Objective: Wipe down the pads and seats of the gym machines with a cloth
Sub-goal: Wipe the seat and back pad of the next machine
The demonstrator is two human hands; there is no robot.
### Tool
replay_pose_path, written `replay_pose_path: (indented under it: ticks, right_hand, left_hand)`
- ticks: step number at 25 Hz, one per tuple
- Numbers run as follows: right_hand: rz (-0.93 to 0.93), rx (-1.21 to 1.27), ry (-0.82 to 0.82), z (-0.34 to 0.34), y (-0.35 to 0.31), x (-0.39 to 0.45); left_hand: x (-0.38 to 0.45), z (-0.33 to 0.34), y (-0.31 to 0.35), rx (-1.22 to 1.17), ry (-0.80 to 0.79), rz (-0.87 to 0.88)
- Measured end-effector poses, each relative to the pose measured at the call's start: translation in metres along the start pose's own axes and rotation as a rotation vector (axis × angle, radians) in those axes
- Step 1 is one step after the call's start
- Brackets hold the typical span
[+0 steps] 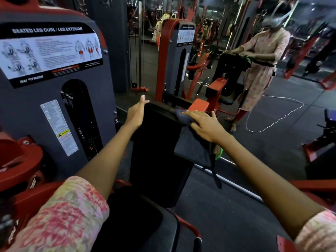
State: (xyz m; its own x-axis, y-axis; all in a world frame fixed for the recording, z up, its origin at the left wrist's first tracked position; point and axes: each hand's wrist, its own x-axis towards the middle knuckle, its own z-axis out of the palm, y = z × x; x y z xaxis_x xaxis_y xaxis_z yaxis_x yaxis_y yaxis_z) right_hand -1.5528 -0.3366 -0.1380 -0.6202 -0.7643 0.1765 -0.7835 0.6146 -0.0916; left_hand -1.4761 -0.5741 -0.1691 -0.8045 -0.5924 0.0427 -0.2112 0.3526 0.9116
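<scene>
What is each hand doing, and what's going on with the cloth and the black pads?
left hand: open, fingers straight, resting at the back pad's top left edge
right hand: flat, pressing the cloth
cloth: dark, draped over the back pad's top right corner
back pad: upright
seat: bare, nothing on it

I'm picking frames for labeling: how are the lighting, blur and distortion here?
Head view: dim light, so the black backrest pad loses surface detail; wide-angle bending curves the weight-stack housing; the mirror reflection is smeared, and the sleeve edges are soft; the right hand on the cloth is fairly sharp.
</scene>
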Motion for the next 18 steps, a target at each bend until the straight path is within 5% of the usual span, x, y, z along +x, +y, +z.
replay_pose_path:
  ticks: [11,15,18]
  right_hand:
    - [-0.071,-0.34,0.066,0.028,-0.049,0.042]
    - [-0.045,0.001,0.212,0.032,-0.002,0.0]
    - [0.087,0.173,0.32,0.044,-0.003,-0.011]
  left_hand:
    - [-0.003,0.0,0.004,0.057,0.008,0.02]
    - [-0.004,-0.004,0.003,0.091,-0.046,0.051]
    - [-0.002,0.002,0.009,0.377,-0.028,0.14]
